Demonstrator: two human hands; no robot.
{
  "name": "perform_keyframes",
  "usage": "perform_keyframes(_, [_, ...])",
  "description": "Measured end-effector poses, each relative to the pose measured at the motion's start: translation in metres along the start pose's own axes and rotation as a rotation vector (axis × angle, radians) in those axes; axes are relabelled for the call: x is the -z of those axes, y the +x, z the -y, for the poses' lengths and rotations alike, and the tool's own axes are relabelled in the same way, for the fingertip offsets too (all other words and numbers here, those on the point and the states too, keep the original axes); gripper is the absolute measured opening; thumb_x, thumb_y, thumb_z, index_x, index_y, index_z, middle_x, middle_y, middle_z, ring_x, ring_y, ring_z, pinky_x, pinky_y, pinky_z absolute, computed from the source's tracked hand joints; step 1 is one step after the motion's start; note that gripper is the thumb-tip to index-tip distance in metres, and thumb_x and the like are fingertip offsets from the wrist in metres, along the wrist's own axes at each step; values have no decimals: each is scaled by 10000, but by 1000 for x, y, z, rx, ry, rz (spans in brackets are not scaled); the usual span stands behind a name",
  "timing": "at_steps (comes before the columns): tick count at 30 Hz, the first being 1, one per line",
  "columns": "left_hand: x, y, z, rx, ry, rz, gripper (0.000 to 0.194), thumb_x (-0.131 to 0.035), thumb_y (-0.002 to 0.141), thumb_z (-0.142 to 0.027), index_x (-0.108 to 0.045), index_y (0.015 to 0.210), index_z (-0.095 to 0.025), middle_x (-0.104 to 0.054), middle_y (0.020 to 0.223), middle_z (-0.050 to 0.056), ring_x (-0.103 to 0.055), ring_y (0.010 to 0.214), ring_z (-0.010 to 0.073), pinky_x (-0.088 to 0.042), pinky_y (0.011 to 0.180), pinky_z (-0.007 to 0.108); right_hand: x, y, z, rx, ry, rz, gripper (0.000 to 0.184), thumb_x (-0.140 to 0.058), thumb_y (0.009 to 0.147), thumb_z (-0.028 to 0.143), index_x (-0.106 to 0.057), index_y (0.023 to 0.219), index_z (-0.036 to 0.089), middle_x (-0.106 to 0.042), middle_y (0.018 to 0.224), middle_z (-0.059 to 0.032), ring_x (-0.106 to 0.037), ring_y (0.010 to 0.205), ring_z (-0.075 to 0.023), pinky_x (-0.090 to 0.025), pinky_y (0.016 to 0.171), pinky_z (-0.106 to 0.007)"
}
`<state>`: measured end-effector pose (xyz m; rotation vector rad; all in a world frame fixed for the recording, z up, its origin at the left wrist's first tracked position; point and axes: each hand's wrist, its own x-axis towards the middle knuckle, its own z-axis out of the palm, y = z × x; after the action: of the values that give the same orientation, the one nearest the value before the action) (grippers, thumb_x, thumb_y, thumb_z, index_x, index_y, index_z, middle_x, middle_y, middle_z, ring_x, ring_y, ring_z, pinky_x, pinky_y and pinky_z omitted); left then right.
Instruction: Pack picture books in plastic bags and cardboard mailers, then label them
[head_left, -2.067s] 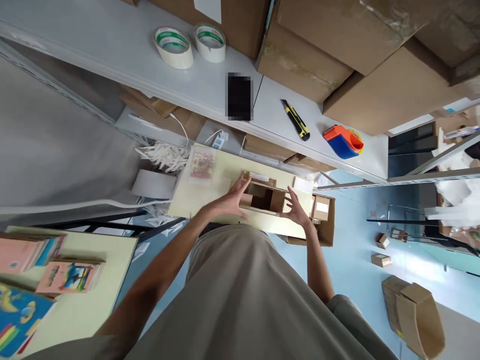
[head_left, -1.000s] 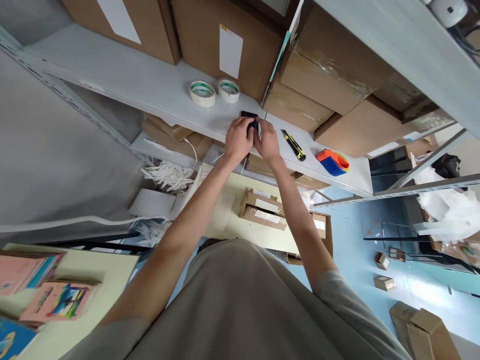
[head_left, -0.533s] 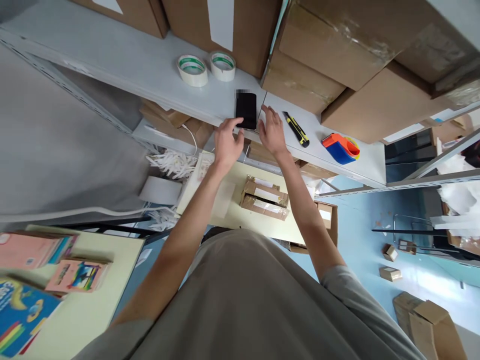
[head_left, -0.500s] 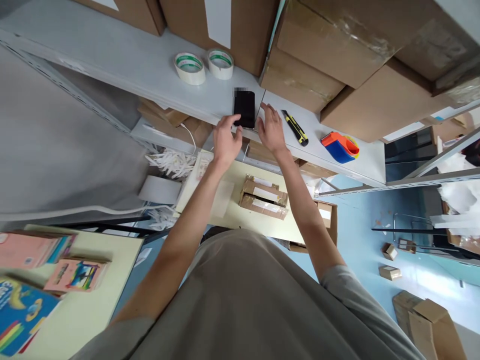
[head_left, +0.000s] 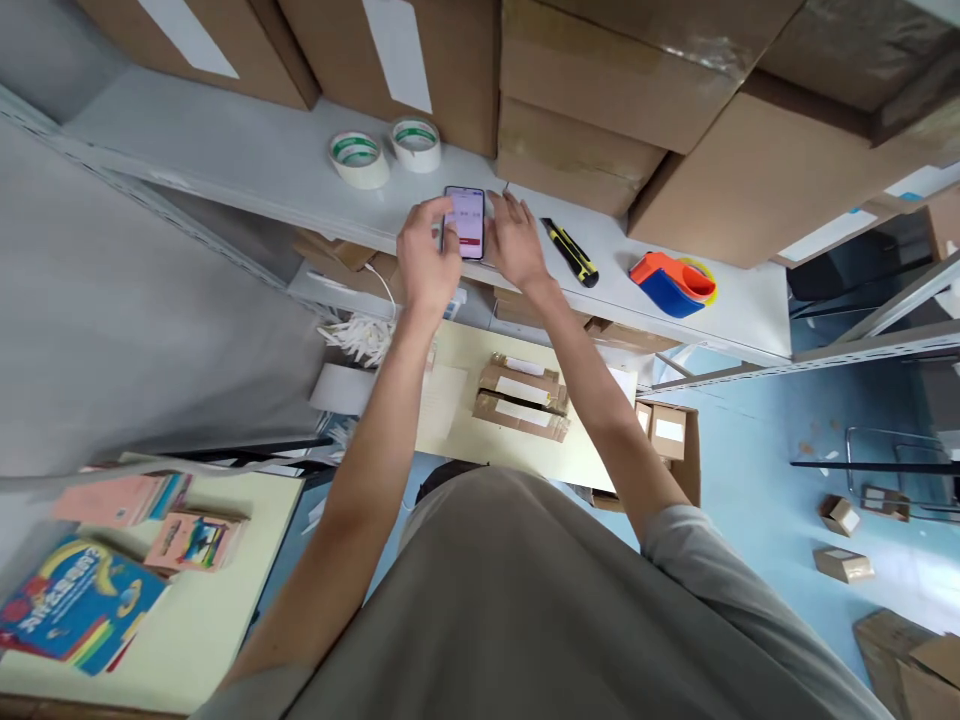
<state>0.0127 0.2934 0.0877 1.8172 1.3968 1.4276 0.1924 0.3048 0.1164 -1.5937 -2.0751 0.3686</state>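
A smartphone (head_left: 468,218) with a lit screen lies on the grey shelf (head_left: 247,160). My left hand (head_left: 424,258) reaches up to it, its fingers curled round the phone's left edge. My right hand (head_left: 517,245) rests just right of the phone, fingers stretched out and holding nothing. Below my arms, a small taped cardboard box (head_left: 521,398) with white labels sits closed on a pale yellow table (head_left: 457,440).
Two tape rolls (head_left: 358,158) stand left of the phone. To its right lie a yellow-black utility knife (head_left: 570,252) and an orange-blue tape dispenser (head_left: 670,283). Large cartons (head_left: 577,100) fill the shelf's back. Colourful books (head_left: 82,600) lie on a table at lower left.
Both hands left the open small box, now closed, and rose to the shelf. The phone's screen, dark half a second ago, is now lit, and my left hand has closed on its edge.
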Motion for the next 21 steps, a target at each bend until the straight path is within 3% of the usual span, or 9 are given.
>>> perform_keyframes(3, [-35, -23, -18, 23, -39, 71, 338, -636, 1131, -460, -713, 1430, -323, -780, 1444, 105, -741, 1389, 281, -599, 1224, 476, 38, -49, -40, 17, -32, -139, 529, -360, 1280, 380, -451, 1698, 69, -559, 1758, -205, -353, 1751, -272, -159, 1499, -560])
perform_keyframes(6, [-92, -43, -57, -30, -92, 178, 342, -660, 1113, -399, -711, 1437, -305, -788, 1454, 105, -736, 1410, 278, -589, 1242, 471, 87, -98, -96, -59, -106, -281, 546, -425, 1250, 462, -496, 1674, 127, -583, 1704, -226, -427, 1671, -325, -260, 1458, -610])
perform_keyframes(8, [-132, -55, -86, -84, -105, 254, 335, -649, 1105, -343, -718, 1428, -285, -793, 1451, 107, -739, 1406, 280, -588, 1247, 464, 115, -127, -134, -146, -198, -325, 562, -431, 1226, 526, -516, 1650, 166, -580, 1672, -239, -475, 1627, -392, -349, 1392, -700])
perform_keyframes(10, [-167, -67, -113, -129, -117, 327, 347, -632, 1097, -297, -720, 1431, -262, -792, 1450, 114, -737, 1405, 290, -580, 1257, 463, 135, -152, -169, -234, -286, -327, 587, -411, 1213, 543, -507, 1638, 150, -574, 1642, -267, -499, 1605, -443, -401, 1326, -770])
perform_keyframes(13, [-206, -82, -142, -167, -156, 400, 376, -607, 1084, -231, -719, 1443, -234, -789, 1449, 124, -729, 1404, 295, -566, 1269, 463, 145, -176, -209, -320, -322, -302, 601, -466, 1190, 533, -516, 1602, 97, -595, 1590, -311, -519, 1585, -466, -416, 1305, -779])
perform_keyframes(17, [-228, -99, -161, -178, -197, 458, 388, -596, 1071, -183, -723, 1435, -228, -790, 1438, 123, -723, 1405, 298, -558, 1273, 477, 146, -187, -235, -297, -298, -218, 556, -502, 1185, 498, -557, 1545, 78, -637, 1548, -324, -549, 1557, -459, -396, 1322, -780])
perform_keyframes(21, [-216, -118, -160, -129, -208, 471, 391, -632, 1069, -195, -705, 1452, -227, -790, 1432, 120, -744, 1364, 295, -578, 1246, 474, 150, -199, -221, -344, -261, -188, 556, -459, 1201, 533, -551, 1545, 107, -656, 1547, -305, -610, 1507, -442, -451, 1282, -755])
